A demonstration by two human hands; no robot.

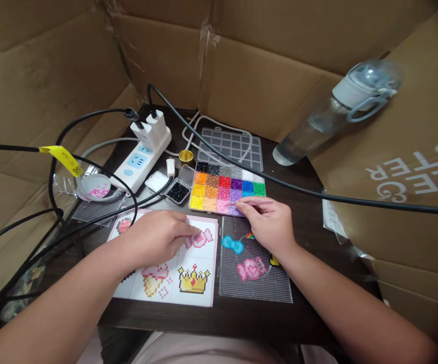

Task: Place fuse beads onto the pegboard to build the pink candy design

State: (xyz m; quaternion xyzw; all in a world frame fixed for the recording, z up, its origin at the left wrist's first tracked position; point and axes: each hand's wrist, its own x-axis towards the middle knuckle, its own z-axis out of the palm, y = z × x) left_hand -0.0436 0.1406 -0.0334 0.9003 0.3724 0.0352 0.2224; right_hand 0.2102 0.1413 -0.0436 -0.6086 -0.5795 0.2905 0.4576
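My left hand rests on the printed pattern sheet, its index finger stretched out to a pink candy picture; it holds nothing. Pink tweezers are pinched in my right hand. Their tips reach over the pink and purple compartments at the near edge of the bead box. Below my right hand lies a clear pegboard bearing a pink candy bead piece and a blue bow bead piece. Rainbow and yellow bead pieces on it are partly hidden by my hand and wrist.
A black cable crosses above the bead box. Left stand a white power strip, a round dish of pink beads and a small box of black beads. A water bottle leans at right; cardboard walls surround the table.
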